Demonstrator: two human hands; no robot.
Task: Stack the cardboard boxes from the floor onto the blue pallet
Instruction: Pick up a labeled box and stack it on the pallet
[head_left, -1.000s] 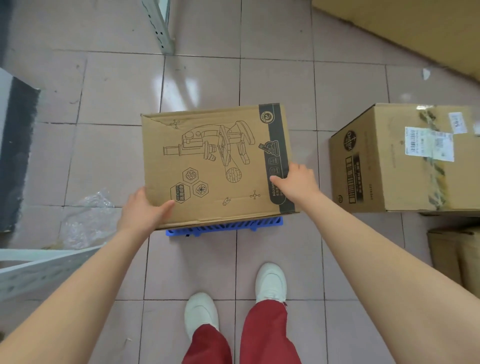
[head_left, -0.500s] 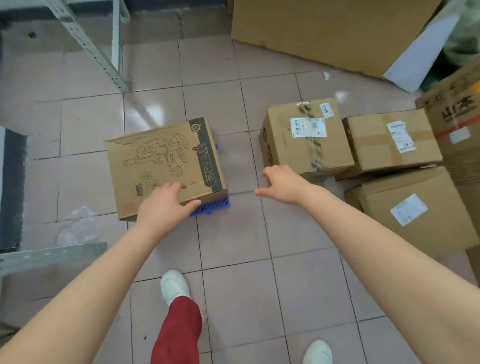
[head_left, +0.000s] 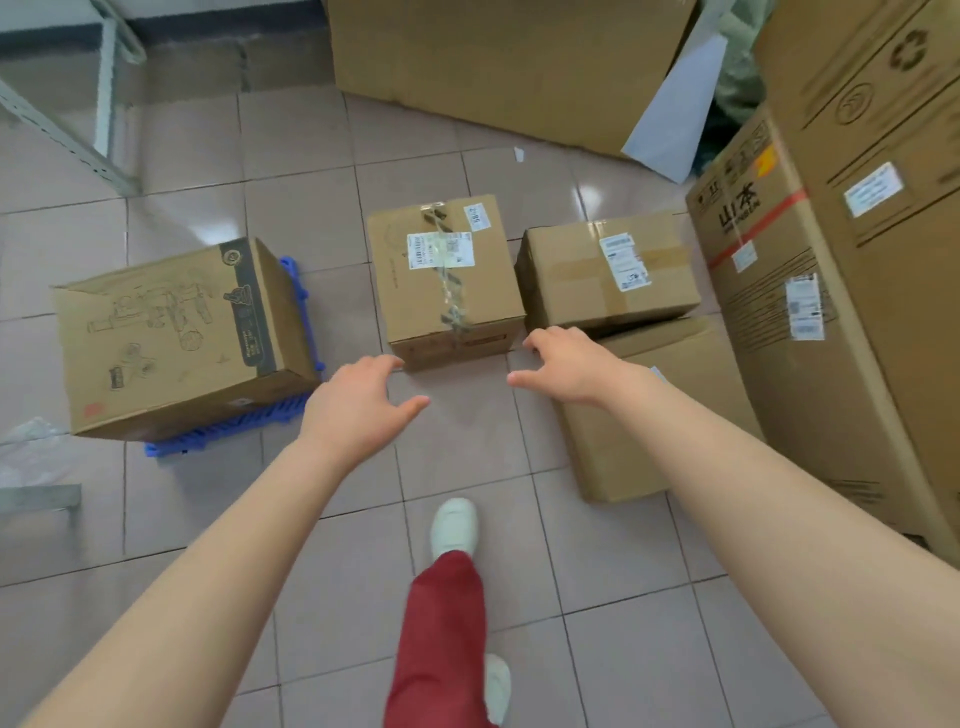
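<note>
On the tiled floor (head_left: 208, 519), the printed box (head_left: 171, 332) now sits released on the blue pallet (head_left: 228, 428) left of the fingers, and both empty, spread hands, left hand (head_left: 358, 410) and right hand (head_left: 566, 369), have swung to the taped box (head_left: 447, 280) just ahead, likely next.

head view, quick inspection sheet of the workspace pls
surface: tiled floor, shiny, bare in the middle
job's things: printed box sits on blue pallet; taped box on floor; labelled box atop a flat box
clutter: plastic wrap at left edge
hands: left hand and right hand open, empty, near the taped box
cables: nothing seen
surroundings: tall cartons right, metal rack far left
</note>
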